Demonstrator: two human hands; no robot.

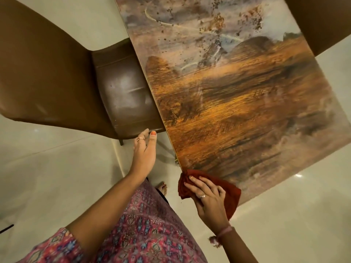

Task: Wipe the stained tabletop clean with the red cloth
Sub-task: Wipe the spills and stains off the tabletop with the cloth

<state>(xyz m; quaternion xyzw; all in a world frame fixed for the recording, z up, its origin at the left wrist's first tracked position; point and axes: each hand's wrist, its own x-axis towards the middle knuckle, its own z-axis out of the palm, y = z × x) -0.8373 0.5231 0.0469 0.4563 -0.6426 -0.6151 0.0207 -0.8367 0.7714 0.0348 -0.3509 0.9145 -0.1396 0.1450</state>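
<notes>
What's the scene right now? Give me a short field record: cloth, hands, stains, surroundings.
cloth: red cloth, bunched, on the near corner of the tabletop, partly over the edge
right hand: fingers spread flat, pressing on the cloth
left hand: fingers relaxed, holds nothing, off the table beside the chair
stains: brown specks and smears at the far end, apart from the cloth
near half of tabletop: no specks seen
task state: stains not yet wiped
</notes>
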